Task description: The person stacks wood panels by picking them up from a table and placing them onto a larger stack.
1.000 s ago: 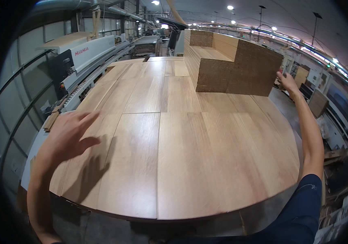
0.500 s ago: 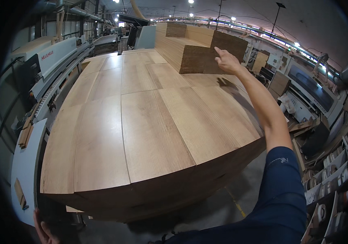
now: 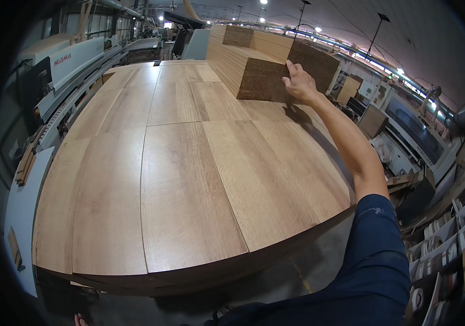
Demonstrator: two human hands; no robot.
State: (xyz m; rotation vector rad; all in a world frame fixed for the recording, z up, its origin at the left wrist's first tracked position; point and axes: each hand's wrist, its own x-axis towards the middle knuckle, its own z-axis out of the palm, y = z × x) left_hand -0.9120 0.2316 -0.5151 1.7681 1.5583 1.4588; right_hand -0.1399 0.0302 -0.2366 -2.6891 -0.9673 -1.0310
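Observation:
My right hand (image 3: pixel 299 82) reaches far forward with its fingers spread flat against the dark near end of a tall stack of wood-grain boards (image 3: pixel 254 54). It presses on the stack and grips nothing. That stack stands at the far end of a broad, low layer of wood-grain panels (image 3: pixel 189 179) laid side by side. My right arm in a dark blue sleeve (image 3: pixel 379 255) stretches over the panels' right edge. A sliver of skin at the bottom edge (image 3: pixel 79 319) may be my left hand; its fingers are hidden.
A long white machine (image 3: pixel 72 57) with a roller rail (image 3: pixel 53 122) runs along the left side. Smaller board stacks (image 3: pixel 372 120) and more machines stand at the right, with shelves of tape rolls (image 3: pixel 450 244) near my right side. Grey floor (image 3: pixel 319 266) lies below the panels' front edge.
My left hand left the panel surface and dropped out of sight. My right hand moved from the stack's far right side to its near end face. The view swung right.

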